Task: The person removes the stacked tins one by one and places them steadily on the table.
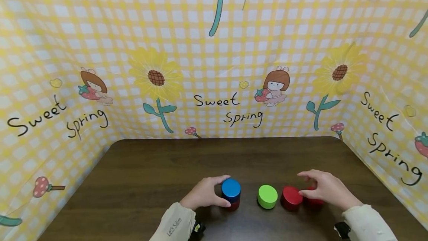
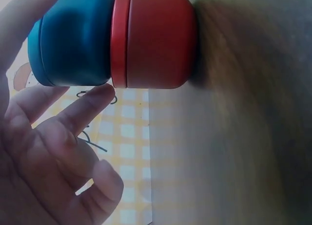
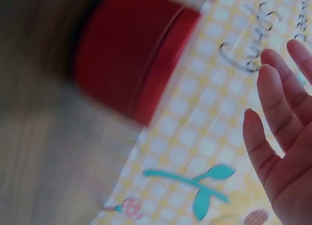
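My left hand (image 1: 222,191) grips a blue round tin (image 1: 231,189) that sits stacked on a red tin (image 1: 233,206) near the table's front. In the left wrist view the thumb and an index fingertip (image 2: 103,94) touch the blue tin (image 2: 73,40) by its seam with the red tin (image 2: 156,40). A green tin (image 1: 267,196) stands to the right, then a red tin (image 1: 291,197). My right hand (image 1: 301,184) hovers with spread fingers over another red tin (image 1: 315,201), mostly hidden beneath it. In the right wrist view the fingers (image 3: 273,132) are straight and apart from a blurred red tin (image 3: 131,54).
The dark wooden table (image 1: 167,166) is enclosed at the back and both sides by yellow checked cloth walls (image 1: 214,66) printed with sunflowers and "Sweet Spring". The tins stand in a row near the front edge; bare wood stretches behind them.
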A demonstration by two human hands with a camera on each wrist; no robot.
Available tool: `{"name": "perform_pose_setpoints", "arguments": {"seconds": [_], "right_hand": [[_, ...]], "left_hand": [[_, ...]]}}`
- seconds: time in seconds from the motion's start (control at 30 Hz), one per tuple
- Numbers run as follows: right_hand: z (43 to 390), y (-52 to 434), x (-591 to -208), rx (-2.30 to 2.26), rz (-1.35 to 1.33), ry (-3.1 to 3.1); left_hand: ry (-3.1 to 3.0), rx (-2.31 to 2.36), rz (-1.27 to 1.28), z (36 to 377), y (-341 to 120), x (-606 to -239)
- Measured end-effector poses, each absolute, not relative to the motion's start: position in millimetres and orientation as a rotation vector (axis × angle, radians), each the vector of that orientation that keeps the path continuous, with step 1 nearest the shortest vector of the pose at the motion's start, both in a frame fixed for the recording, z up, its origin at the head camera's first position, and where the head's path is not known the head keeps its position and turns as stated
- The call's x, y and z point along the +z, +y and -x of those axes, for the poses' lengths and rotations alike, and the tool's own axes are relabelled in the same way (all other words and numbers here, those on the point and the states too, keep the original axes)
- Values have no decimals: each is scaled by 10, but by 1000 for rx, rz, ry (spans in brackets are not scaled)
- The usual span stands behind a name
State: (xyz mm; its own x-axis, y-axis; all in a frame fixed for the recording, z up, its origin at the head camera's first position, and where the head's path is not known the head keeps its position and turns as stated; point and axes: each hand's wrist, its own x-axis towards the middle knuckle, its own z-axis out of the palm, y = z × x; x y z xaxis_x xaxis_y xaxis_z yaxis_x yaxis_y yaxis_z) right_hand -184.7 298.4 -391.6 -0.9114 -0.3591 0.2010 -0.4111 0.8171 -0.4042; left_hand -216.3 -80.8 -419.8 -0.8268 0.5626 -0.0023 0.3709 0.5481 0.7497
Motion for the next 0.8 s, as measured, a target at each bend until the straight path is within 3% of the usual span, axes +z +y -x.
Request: {"name": "perform_pose_setpoints", "arguments": {"seconds": [0.8], "right_hand": [[2086,2207,-3854,854,-1156,-2564]], "left_hand": [[2551,1142,-748,2187,-873,-4274]]}}
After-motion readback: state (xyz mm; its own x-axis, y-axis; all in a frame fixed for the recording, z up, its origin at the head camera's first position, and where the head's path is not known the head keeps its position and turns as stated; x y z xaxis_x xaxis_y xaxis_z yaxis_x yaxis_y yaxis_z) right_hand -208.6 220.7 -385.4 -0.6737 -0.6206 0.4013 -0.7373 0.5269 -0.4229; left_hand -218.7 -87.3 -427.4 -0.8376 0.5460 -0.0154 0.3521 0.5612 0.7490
